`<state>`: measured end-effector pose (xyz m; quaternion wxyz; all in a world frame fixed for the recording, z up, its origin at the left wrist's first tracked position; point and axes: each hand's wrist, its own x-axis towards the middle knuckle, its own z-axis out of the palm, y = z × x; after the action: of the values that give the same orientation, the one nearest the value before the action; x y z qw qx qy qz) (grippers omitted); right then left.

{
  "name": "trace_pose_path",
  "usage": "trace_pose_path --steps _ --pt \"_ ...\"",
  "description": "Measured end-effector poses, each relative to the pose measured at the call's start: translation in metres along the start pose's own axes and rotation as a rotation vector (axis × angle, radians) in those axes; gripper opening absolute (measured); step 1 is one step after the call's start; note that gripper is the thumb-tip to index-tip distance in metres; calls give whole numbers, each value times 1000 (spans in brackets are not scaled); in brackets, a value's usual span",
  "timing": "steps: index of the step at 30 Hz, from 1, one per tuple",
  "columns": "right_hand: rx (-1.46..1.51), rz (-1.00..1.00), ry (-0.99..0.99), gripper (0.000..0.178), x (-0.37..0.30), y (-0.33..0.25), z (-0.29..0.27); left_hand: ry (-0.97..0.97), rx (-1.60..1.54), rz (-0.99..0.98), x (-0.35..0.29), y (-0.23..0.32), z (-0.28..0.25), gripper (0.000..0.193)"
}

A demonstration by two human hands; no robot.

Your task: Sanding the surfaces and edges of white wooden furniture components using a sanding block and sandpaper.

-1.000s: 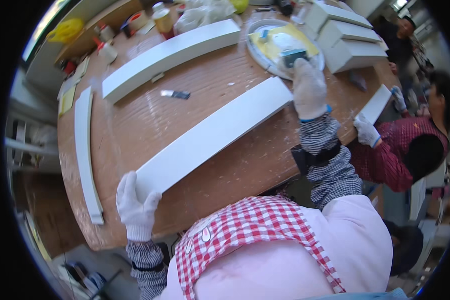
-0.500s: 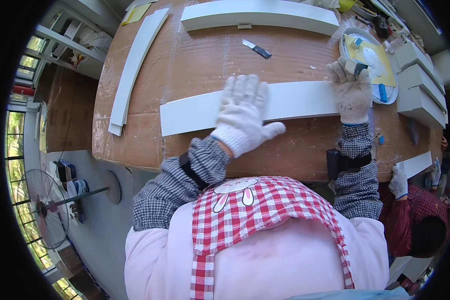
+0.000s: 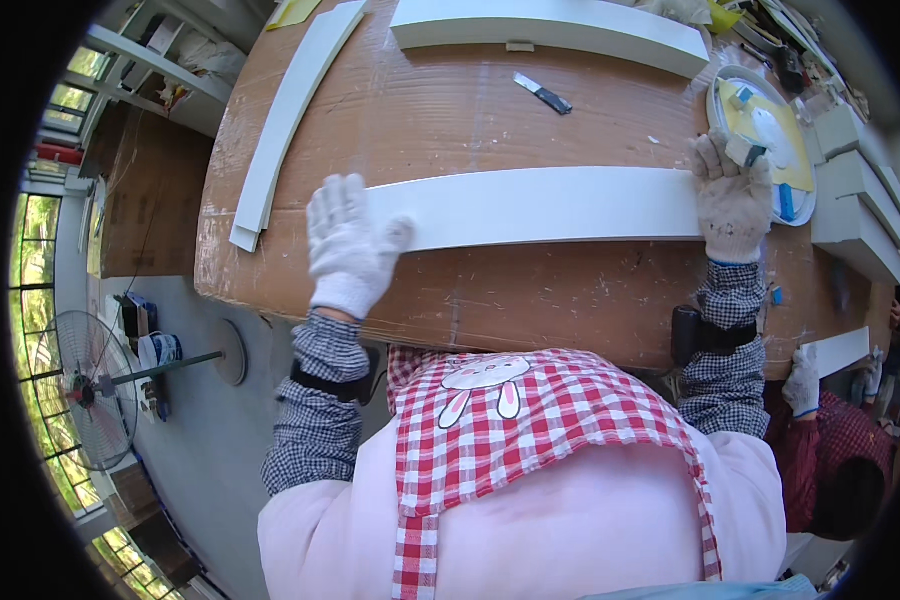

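A long white board (image 3: pixel 540 210), slightly curved in this view, lies across the cardboard-covered table (image 3: pixel 530 290) in front of me. My left hand (image 3: pixel 348 250), in a white knitted glove, lies over the board's left end with its fingers stretched out and thumb apart. At the board's right end is my right hand (image 3: pixel 735 205), also gloved, its curled fingers around a small blue-and-white block (image 3: pixel 745 150) that looks like a sponge. Just beyond it, an oval white tray (image 3: pixel 718 110) holds a yellow sheet with white stuff on it and blue pieces.
A utility knife (image 3: pixel 545 95) lies beyond the board. Other white pieces lie at the far edge (image 3: pixel 550 35) and the left (image 3: pixel 295 125). White blocks (image 3: pixel 858 200) are stacked at right. A co-worker's gloved hand (image 3: pixel 801 382) holds a white board. A fan (image 3: pixel 90 390) stands left.
My left hand has slid left along the board from its middle to its left end. The right hand stays at the right end with the block. The whole view has shifted slightly.
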<state>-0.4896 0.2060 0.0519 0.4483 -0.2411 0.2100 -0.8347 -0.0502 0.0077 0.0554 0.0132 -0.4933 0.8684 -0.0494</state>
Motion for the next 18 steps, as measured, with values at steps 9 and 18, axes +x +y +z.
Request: trace_pose_path --steps 9,18 --pt "37 21 2 48 10 13 7 5 -342 705 -31 120 -35 83" --pt "-121 -92 324 37 10 28 54 123 -349 409 8 69 -62 81"
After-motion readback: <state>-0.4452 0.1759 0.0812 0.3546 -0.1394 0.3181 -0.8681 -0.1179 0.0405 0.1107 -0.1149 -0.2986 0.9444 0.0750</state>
